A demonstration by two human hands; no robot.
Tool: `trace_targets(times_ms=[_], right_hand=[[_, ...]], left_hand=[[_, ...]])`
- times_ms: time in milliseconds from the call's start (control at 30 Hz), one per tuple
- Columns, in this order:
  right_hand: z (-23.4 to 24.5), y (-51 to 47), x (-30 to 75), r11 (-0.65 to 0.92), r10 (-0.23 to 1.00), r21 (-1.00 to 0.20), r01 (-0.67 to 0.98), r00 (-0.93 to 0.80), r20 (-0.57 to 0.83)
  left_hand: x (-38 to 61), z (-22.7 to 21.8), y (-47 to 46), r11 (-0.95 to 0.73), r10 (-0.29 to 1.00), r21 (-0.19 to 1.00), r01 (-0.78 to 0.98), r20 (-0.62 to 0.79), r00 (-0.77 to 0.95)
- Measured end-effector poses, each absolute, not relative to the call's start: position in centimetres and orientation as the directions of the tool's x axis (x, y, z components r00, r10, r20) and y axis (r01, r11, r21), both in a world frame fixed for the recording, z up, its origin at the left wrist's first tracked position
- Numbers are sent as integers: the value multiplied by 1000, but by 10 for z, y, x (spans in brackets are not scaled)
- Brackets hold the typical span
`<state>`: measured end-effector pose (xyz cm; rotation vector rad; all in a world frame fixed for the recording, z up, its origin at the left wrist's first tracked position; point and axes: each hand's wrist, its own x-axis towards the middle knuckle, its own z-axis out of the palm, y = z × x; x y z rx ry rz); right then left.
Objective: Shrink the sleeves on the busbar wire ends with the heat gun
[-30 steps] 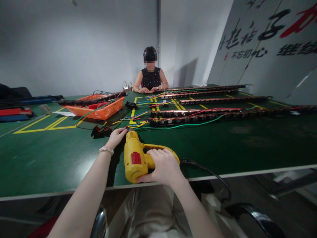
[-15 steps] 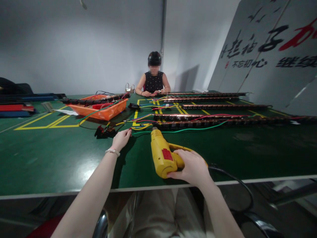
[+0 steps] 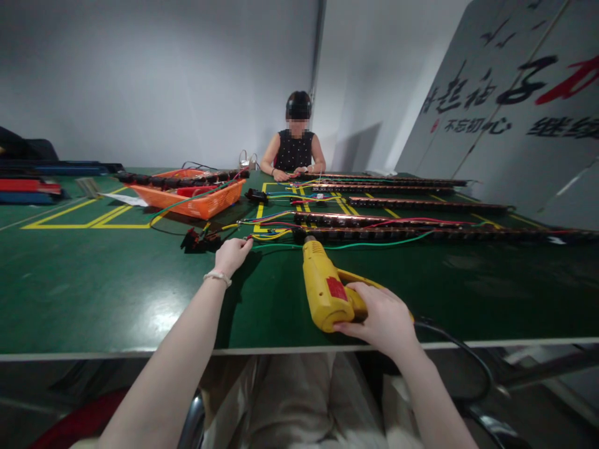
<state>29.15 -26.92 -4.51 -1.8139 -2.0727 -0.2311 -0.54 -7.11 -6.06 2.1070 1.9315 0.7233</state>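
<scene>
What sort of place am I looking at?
Probably an electrical assembly workshop: a yellow heat gun in hand, long wired strips across a green table, and a co-worker seated opposite.

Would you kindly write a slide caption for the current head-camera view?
At a green table, the right hand holds a yellow heat gun while the left hand touches coloured wires.

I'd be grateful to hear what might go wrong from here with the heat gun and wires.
If the nozzle of the yellow heat gun is hot, it might scorch the nearby green wire.
The left hand pinches the near wires, so swinging the gun that way could burn it.
The cord droops past the table edge and might snag, tugging the gun in the right hand.
</scene>
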Motion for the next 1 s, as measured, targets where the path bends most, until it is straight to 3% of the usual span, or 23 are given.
trace_targets(times_ms=[467, 767, 1000], right_hand=[[-45, -274, 256, 127, 921, -174, 976, -51, 386], [-47, -274, 226, 192, 918, -256, 947, -81, 389], [-49, -272, 205, 239, 894, -252, 938, -112, 433]], left_hand=[[-6, -59, -69, -4, 974, 486, 874, 199, -106], [-9, -60, -66, 6, 977, 490, 872, 181, -108], [-6, -58, -67, 34, 979, 408, 912, 169, -112]])
